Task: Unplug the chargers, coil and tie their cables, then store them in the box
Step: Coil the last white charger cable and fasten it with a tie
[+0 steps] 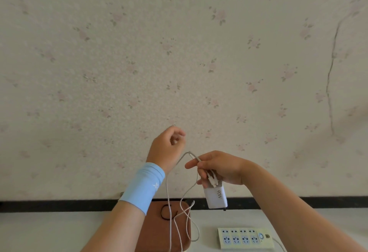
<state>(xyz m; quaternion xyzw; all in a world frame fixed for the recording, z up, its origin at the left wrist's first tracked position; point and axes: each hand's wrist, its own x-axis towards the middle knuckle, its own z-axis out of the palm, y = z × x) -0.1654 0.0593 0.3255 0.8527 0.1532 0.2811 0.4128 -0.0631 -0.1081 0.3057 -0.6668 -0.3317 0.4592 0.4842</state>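
Note:
My right hand (219, 167) holds a white 90W charger (216, 197) up in front of the wall, fingers curled round its top and round a few turns of its pale cable (184, 215). The cable arches from my right fingers over to my left hand (166, 148), which is raised with curled fingers, and long loops hang down over a brown box (155, 233). Whether the left fingers pinch the cable I cannot tell. A thin black hair tie (165, 213) lies on the box. A white power strip (245, 237) lies on the table with its sockets free.
A light table runs along the bottom of the view, against a flower-patterned wall with a black strip at its base. The power strip's own cord (279, 244) leads off to the lower right. A blue band is on my left wrist.

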